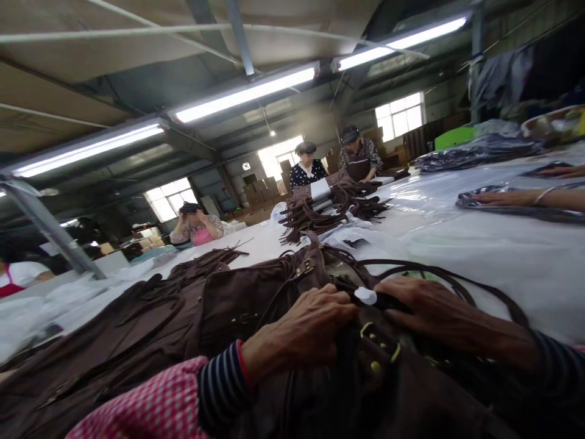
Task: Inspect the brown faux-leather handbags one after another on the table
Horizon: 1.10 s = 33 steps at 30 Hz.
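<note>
Here, at the lower middle of the frame, the left hand (301,332) lies curled with fingers pressed onto a dark brown suede handbag with brass buckles (237,317) on the white desk (493,256). Just right of it, the right hand (429,308) pinches a small white tag (365,296) at the bag's top, thin brown straps (439,274) looping beyond.

Bag workshop, long white table (479,256), brown bags (183,317), tube lights (247,94)
</note>
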Available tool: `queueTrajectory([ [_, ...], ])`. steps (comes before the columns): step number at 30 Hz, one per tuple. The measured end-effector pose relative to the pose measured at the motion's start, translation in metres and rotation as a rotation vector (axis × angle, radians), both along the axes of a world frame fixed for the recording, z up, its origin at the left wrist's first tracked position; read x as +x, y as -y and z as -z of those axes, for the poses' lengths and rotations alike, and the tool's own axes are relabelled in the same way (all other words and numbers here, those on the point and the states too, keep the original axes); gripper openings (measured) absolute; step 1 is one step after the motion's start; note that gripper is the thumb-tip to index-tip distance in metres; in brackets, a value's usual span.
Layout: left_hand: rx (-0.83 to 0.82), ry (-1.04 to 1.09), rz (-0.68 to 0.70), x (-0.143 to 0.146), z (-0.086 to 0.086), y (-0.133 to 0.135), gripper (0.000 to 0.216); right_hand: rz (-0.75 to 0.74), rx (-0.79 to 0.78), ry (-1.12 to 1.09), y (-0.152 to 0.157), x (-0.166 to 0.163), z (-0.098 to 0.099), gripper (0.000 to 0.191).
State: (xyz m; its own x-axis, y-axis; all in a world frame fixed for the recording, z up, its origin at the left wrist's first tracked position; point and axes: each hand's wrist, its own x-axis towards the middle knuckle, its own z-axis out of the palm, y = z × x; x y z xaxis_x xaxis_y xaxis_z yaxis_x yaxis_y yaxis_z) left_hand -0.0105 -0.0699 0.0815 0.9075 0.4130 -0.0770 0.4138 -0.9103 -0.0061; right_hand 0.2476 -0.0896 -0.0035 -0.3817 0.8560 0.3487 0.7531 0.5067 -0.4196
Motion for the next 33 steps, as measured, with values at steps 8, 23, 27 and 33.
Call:
queueTrajectory([
  [8,0.162,0.187,0.043,-0.02,-0.013,0.01,0.017,0.187,0.167,0.01,0.006,-0.003,-0.029,0.03],
  [23,0.488,0.529,0.018,-0.031,-0.038,0.024,0.023,-0.197,-0.05,0.038,-0.055,-0.099,-0.073,0.023],
  [27,0.436,0.578,-0.018,-0.038,-0.034,0.021,0.022,-0.482,-0.299,-0.157,-0.064,-0.107,-0.059,0.011],
  [33,0.367,0.697,-0.072,-0.042,-0.028,0.016,0.023,-0.632,-0.496,-0.307,-0.049,-0.082,-0.059,0.005],
])
